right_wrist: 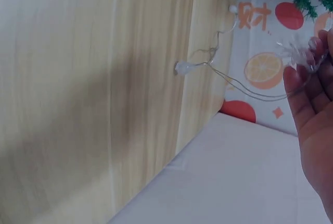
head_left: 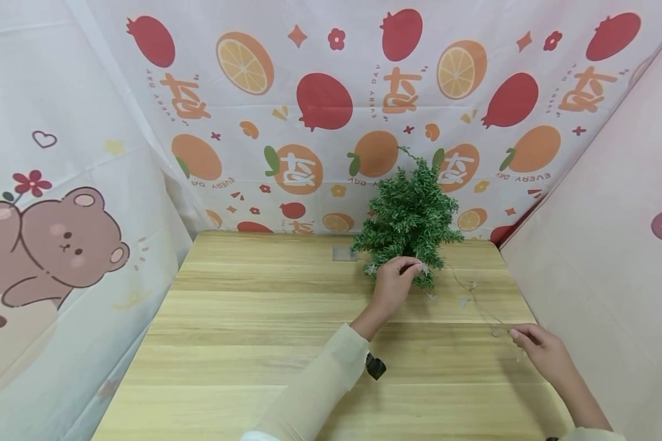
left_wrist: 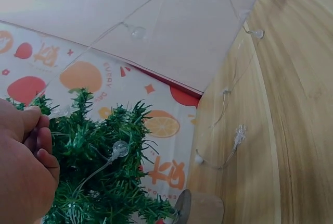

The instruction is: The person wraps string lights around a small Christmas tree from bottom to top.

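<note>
A small green artificial Christmas tree [head_left: 410,211] stands at the back of the wooden table. My left hand [head_left: 394,285] is at its lower front, pinching a string of fairy lights [left_wrist: 101,37] between thumb and fingers. One clear bulb [left_wrist: 120,149] of the string lies against the green branches in the left wrist view. My right hand [head_left: 543,355], to the right and nearer, pinches another stretch of the thin wire, held up off the table. Between the hands the wire hangs with several clear bulbs; in the right wrist view, a bulb [right_wrist: 184,67] hangs from a loop.
The wooden table [head_left: 243,318] ends at a fruit-printed cloth [head_left: 265,122] behind the tree. A pale cloth wall [head_left: 601,245] borders the right side, a bear-printed cloth [head_left: 66,245] the left. A small grey flat piece [head_left: 342,253] lies left of the tree.
</note>
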A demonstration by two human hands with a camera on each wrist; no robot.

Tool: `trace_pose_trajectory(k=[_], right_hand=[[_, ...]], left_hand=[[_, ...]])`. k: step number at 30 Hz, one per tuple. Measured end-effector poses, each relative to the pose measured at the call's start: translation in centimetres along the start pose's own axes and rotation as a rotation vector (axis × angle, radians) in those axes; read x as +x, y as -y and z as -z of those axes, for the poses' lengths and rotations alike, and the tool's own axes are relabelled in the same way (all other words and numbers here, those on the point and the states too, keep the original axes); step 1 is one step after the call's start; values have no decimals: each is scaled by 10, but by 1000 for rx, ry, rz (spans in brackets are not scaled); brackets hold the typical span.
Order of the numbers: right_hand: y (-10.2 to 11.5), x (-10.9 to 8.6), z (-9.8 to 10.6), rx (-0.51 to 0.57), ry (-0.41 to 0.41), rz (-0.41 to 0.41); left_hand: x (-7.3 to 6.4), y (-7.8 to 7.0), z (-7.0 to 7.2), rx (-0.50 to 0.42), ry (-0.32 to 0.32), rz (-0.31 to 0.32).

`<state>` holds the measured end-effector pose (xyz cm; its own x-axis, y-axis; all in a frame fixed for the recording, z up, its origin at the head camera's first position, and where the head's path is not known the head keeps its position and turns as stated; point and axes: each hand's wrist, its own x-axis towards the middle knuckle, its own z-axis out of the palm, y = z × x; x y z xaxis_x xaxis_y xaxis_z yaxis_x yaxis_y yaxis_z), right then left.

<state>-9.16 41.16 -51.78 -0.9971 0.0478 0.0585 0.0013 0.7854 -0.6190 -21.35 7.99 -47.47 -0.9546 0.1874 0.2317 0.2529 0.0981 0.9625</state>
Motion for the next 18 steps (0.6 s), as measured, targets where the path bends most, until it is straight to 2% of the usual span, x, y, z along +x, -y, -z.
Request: trace_pose_trajectory(k=[7,10,18], right_hand=[[-12,-9,-1,-15,82,63],[-15,-13,-2,-4,88,50],[-9,-15,-1,-13,-9,-55]], left_hand=[[1,-1,-2,4,-5,0],[1,0,-4,9,-4,1],[-1,-2,-16,16,25,8]])
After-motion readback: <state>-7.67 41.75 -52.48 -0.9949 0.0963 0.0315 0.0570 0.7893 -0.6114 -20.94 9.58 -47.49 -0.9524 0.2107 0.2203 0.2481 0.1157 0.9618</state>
